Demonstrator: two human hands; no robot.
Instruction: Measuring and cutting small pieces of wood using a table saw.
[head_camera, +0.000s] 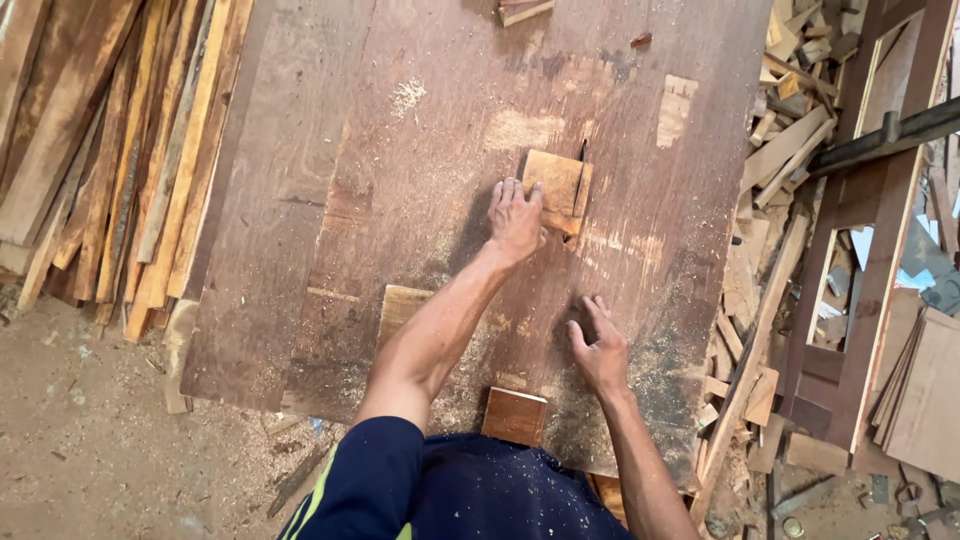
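Wood block (553, 185) under outstretched left hand (515, 218) fingertips; right hand (600, 350) flat, fingers spread, on table (400, 150)

I wear a dark navy short-sleeved shirt with a yellow-green stripe down the left sleeve. Pale sawdust specks the fabric across the chest. Both forearms are bare below the sleeves. My left hand (515, 220) and right hand (600, 350) carry no gloves, rings or watch.
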